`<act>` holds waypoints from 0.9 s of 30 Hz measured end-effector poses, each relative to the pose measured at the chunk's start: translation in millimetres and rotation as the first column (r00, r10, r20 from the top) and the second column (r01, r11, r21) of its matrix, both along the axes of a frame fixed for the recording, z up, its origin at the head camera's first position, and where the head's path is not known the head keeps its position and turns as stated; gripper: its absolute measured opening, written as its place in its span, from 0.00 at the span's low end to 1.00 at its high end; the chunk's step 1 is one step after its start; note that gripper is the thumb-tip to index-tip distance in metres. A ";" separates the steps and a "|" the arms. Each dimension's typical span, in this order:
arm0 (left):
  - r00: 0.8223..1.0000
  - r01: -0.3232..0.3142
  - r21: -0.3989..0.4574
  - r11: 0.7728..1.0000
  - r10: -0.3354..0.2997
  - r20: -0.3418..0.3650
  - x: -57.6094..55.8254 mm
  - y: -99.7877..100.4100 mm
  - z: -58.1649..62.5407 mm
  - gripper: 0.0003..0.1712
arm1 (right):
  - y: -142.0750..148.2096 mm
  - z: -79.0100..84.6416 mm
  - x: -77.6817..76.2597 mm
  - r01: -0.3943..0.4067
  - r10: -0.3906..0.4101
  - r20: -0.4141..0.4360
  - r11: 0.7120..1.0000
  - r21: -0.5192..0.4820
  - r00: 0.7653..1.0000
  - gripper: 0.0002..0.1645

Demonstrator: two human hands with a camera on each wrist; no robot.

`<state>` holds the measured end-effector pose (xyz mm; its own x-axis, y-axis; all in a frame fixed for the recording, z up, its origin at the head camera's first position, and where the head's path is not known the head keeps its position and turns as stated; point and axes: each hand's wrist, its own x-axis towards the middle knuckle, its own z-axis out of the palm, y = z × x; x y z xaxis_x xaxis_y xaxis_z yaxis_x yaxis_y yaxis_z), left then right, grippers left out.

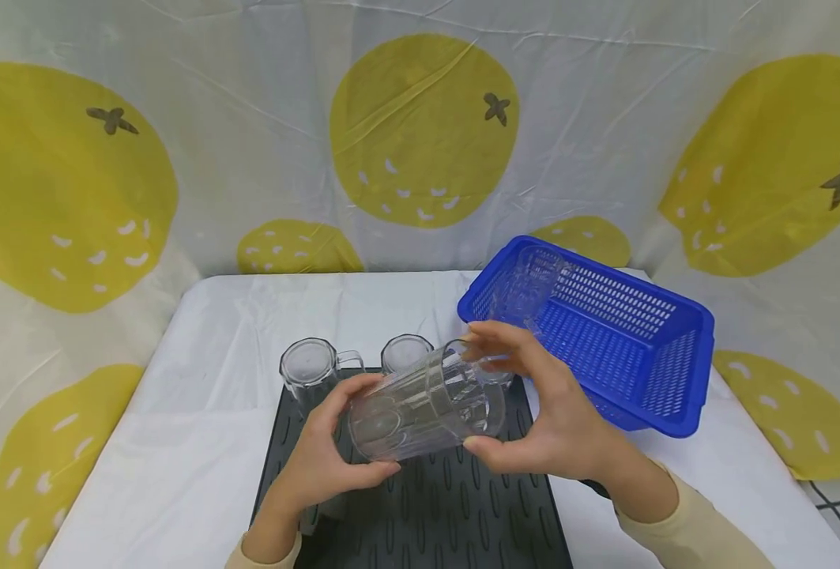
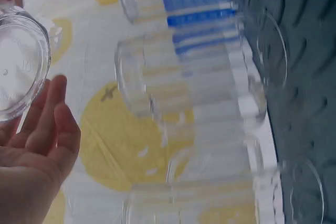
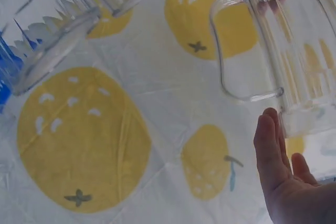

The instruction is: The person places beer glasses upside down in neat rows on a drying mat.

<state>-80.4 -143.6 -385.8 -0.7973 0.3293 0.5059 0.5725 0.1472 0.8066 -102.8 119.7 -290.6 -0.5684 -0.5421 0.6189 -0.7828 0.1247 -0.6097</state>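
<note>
A clear glass mug (image 1: 423, 407) is tilted on its side above the dark ridged mat (image 1: 448, 506). At its base end, my left hand (image 1: 334, 446) grips it with thumb below and fingers above. My right hand (image 1: 548, 403) holds the opposite rim between thumb and fingers. The mug's round base (image 2: 21, 66) lies close to the left fingers in the left wrist view. Its handle (image 3: 223, 51) sticks out sideways in the right wrist view, where the right fingertips (image 3: 269, 121) meet the glass near the rim.
Behind the held mug, several upside-down mugs line the mat's far edge, including one at the left (image 1: 309, 367) and one in the middle (image 1: 405, 348). A blue plastic basket (image 1: 700, 371) stands at right with a glass mug (image 1: 533, 276) inside. White cloth (image 1: 178, 442) covers the table.
</note>
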 end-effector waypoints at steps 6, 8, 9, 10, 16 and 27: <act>1.000 -0.002 0.097 0.995 0.000 0.015 -0.7 -33.3 -1.5 0.53 | 2.8 -25.9 2.5 0.038 -0.065 0.220 0.991 0.125 0.973 0.56; 1.000 0.020 0.153 0.988 -0.018 -0.012 -0.8 -41.2 1.6 0.53 | 0.7 -36.1 2.9 0.042 -0.082 0.254 0.986 0.159 0.964 0.55; 0.999 0.037 0.181 0.983 -0.033 -0.026 -1.0 -44.4 2.9 0.53 | -0.6 -41.1 3.0 0.038 -0.084 0.263 0.984 0.175 0.961 0.55; 0.998 0.055 0.205 0.977 -0.045 -0.052 -1.7 -47.0 4.0 0.53 | -2.3 -46.0 3.0 0.034 -0.085 0.276 0.982 0.186 0.957 0.54; 0.985 0.122 0.263 0.957 -0.083 -0.152 -3.2 -53.4 9.5 0.52 | -12.8 -70.2 4.7 0.009 -0.084 0.324 0.974 0.225 0.942 0.52; 0.971 0.146 0.225 0.963 -0.095 -0.219 0.7 -43.4 25.4 0.50 | -24.0 -93.5 7.0 -0.036 -0.107 0.413 0.946 0.323 0.905 0.51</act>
<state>-79.7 -187.0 -360.4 -0.6301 0.2665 0.7293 0.7305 -0.1150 0.6732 -95.8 95.7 -384.1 -0.7578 -0.6418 0.1175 -0.4536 0.3888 -0.8019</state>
